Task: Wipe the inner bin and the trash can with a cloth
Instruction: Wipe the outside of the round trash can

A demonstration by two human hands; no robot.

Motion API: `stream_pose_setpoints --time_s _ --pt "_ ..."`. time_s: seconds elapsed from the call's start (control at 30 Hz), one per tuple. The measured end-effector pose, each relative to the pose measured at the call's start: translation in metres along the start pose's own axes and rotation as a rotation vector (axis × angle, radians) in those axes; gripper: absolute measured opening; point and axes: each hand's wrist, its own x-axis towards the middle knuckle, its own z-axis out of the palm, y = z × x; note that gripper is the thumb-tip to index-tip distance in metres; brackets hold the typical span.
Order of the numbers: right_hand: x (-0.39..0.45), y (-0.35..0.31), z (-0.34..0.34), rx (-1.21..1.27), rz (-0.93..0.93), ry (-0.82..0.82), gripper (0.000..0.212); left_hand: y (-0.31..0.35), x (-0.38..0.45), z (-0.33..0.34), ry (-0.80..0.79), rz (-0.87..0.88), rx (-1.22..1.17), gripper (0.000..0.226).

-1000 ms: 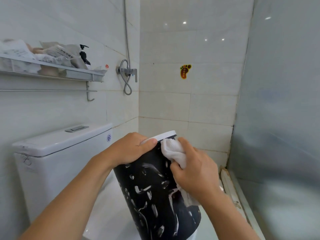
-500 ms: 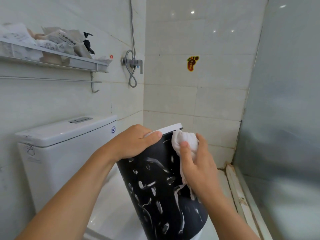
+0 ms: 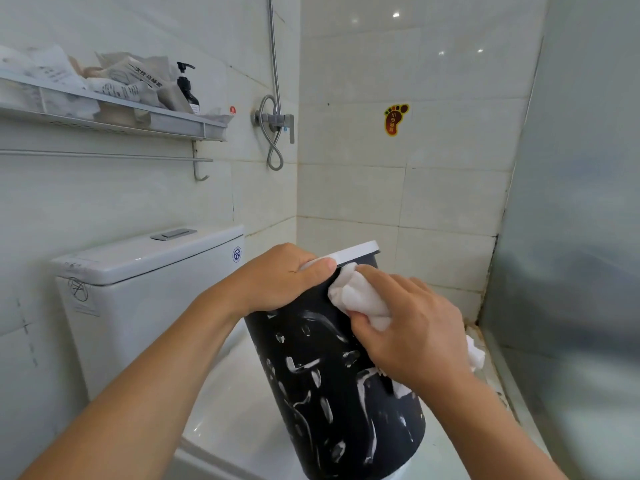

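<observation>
A black trash can (image 3: 322, 386) with white streaks and a white top rim stands tilted on the closed toilet lid. My left hand (image 3: 280, 278) grips its rim, thumb lying across the white edge. My right hand (image 3: 412, 334) holds a bunched white cloth (image 3: 360, 299) and presses it against the can's upper side, just below the rim. A loose end of the cloth sticks out behind my right wrist. The inside of the can is hidden.
The white toilet tank (image 3: 145, 271) stands at the left, and the toilet lid (image 3: 235, 410) lies under the can. A wall shelf (image 3: 114, 116) carries packets and a pump bottle. The shower valve (image 3: 275, 121) hangs in the corner. Frosted glass (image 3: 571, 237) closes the right side.
My right hand has moved the cloth left along the can's upper side toward my left thumb. My left hand keeps its grip on the rim.
</observation>
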Motion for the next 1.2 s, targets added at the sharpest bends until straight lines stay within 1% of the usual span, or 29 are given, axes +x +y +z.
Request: stream_pose_setpoints --time_s 0.03,0.1,0.17,0.23,0.3,0.33,0.37,0.47,0.5,0.53,0.6,0.63,0.67,0.73,0.8,0.87,0.93,1.03,1.07,1.1,1.2 --pt "0.003 -0.001 -0.006 -0.038 -0.001 -0.038 0.039 0.001 0.000 0.001 -0.001 0.002 0.002 0.055" --pt "0.010 0.001 -0.016 -0.098 0.059 -0.104 0.027 0.005 -0.001 0.003 -0.004 0.006 0.020 0.054" --pt "0.014 0.004 -0.023 -0.116 0.120 -0.137 0.022 0.011 -0.001 0.004 -0.012 0.009 0.039 0.053" --pt "0.014 0.005 -0.027 -0.154 0.038 -0.164 0.021 0.013 0.000 0.005 -0.007 0.004 0.043 0.054" --pt "0.012 0.000 -0.029 -0.177 -0.084 -0.242 0.024 0.011 0.001 0.004 0.007 0.000 0.045 0.055" --pt "0.011 -0.003 -0.029 -0.167 -0.110 -0.265 0.026 0.010 0.001 0.004 0.011 0.001 0.044 0.056" --pt "0.010 -0.004 -0.029 -0.151 -0.101 -0.263 0.026 0.009 0.001 0.004 0.009 0.003 0.043 0.056" --pt "0.012 0.002 -0.029 -0.142 0.015 -0.172 0.020 0.013 0.001 0.006 -0.003 0.001 0.047 0.054" --pt "0.013 0.003 -0.030 -0.157 0.012 -0.163 0.021 0.014 0.001 0.006 -0.003 0.005 0.051 0.054" --pt "0.012 0.003 -0.030 -0.168 -0.024 -0.181 0.024 0.015 0.001 0.007 -0.001 0.011 0.056 0.055" --pt "0.010 -0.003 -0.031 -0.131 -0.140 -0.268 0.031 0.014 0.003 0.007 0.010 0.020 0.064 0.055" --pt "0.008 -0.007 -0.031 -0.093 -0.175 -0.298 0.032 0.012 0.004 0.007 0.014 0.020 0.064 0.055" --pt "0.007 -0.009 -0.029 -0.059 -0.172 -0.296 0.032 0.011 0.004 0.007 0.014 0.020 0.062 0.056" --pt "0.008 -0.005 -0.025 -0.014 -0.083 -0.219 0.028 0.010 0.004 0.007 0.008 0.030 0.054 0.058" --pt "0.008 -0.001 -0.021 -0.031 -0.005 -0.132 0.023 0.010 0.003 0.007 -0.001 0.039 0.055 0.059" --pt "0.005 -0.003 -0.016 -0.044 0.025 -0.104 0.025 0.008 0.002 0.006 -0.003 0.045 0.052 0.058" --pt "-0.003 -0.010 -0.013 -0.044 -0.009 -0.104 0.034 0.006 0.001 0.005 -0.003 0.053 0.041 0.057" --pt "-0.015 -0.016 -0.010 -0.058 -0.161 -0.143 0.039 0.004 -0.002 0.005 0.015 0.054 0.046 0.055" --pt "-0.015 -0.013 -0.009 -0.038 -0.152 -0.135 0.040 0.005 -0.003 0.005 0.019 0.057 0.054 0.055" --pt "-0.013 -0.010 -0.009 -0.004 -0.101 -0.113 0.040 0.005 -0.003 0.006 0.020 0.061 0.062 0.056" --pt "-0.006 0.005 -0.007 0.054 0.196 -0.025 0.032 0.005 -0.008 0.005 0.010 0.081 0.051 0.061"
